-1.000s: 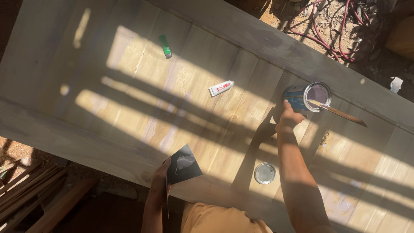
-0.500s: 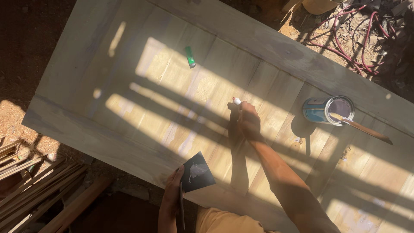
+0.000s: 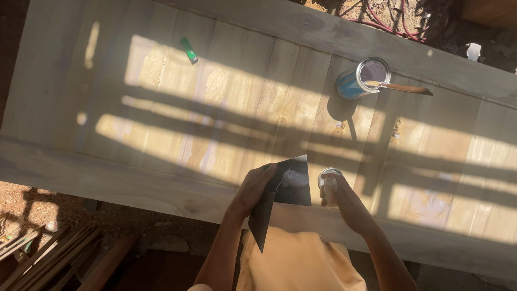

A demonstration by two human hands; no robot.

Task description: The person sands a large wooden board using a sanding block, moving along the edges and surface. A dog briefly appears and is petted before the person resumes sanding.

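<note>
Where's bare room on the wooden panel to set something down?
Wide free patch on the wooden panel between the green lighter and the left hand. Another right of the paint can and its stick. Crowded: near edge, where left hand holds dark plates and right hand the tube.

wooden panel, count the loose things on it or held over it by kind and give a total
Green lighter: 1
Open blue paint can: 1
Wooden-handled brush resting in the can: 1
Round metal can lid: 1
Dark flat scraper sheets in the left hand: 2
Small white tube in the right hand: 1
Total: 7
</note>
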